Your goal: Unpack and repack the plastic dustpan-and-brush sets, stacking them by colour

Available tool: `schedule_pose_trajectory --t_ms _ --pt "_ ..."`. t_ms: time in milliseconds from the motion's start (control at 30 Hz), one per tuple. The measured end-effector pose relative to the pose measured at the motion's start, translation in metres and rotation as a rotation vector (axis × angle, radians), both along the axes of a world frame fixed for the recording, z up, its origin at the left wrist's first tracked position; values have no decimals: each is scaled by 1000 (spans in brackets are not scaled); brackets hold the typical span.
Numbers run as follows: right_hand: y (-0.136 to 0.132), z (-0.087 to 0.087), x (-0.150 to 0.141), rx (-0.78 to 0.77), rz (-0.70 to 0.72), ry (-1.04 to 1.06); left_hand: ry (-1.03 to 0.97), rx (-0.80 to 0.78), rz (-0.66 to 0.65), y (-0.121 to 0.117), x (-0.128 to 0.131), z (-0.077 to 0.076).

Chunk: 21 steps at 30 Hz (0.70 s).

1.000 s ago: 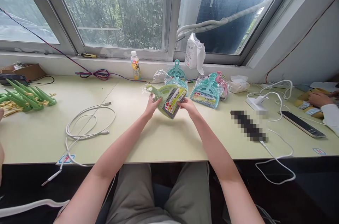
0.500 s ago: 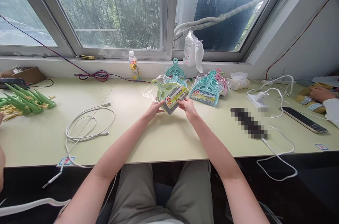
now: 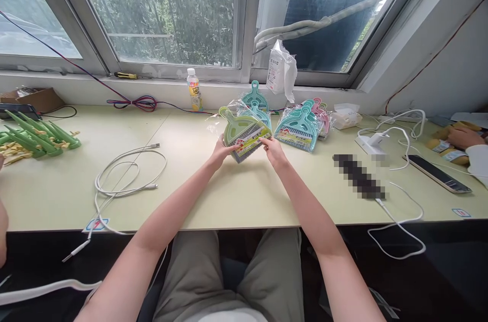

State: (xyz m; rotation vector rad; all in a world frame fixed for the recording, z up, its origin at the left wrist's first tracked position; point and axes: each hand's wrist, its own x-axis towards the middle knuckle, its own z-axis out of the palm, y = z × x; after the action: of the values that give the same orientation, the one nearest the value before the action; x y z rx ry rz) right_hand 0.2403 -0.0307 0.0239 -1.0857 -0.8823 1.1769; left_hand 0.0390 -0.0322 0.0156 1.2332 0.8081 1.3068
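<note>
A light green dustpan and brush set (image 3: pixel 239 127) in a clear bag with a printed label is tilted above the table between my hands. My left hand (image 3: pixel 220 153) grips its lower left edge, thumb on the front. My right hand (image 3: pixel 274 151) pinches its right corner beside the label. Just behind it, two teal sets, a nearer one (image 3: pixel 255 109) and a farther one (image 3: pixel 255 93), are at the back of the table. Right of my right hand lie teal bagged sets (image 3: pixel 299 128), with a pink one (image 3: pixel 322 118) partly hidden behind them.
A drink bottle (image 3: pixel 194 90) and a white packet (image 3: pixel 281 70) stand by the window. Coiled white cable (image 3: pixel 127 172) lies left, near green spiky pieces (image 3: pixel 41 134). On the right are a power strip (image 3: pixel 371 145), a phone (image 3: pixel 436 173) and another person's hand (image 3: pixel 465 136).
The green dustpan set has turned to face me more, showing more of its green pan above the label. Both hands still hold it. The view has shifted slightly.
</note>
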Motion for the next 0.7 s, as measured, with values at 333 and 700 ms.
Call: schedule_pose_trajectory --t_ms 333,700 --pt "-3 -1 -1 37 30 241 37 37 -72 -2 0 4" --pt "-6 1 -11 122 -7 252 40 -38 -168 -2 0 2"
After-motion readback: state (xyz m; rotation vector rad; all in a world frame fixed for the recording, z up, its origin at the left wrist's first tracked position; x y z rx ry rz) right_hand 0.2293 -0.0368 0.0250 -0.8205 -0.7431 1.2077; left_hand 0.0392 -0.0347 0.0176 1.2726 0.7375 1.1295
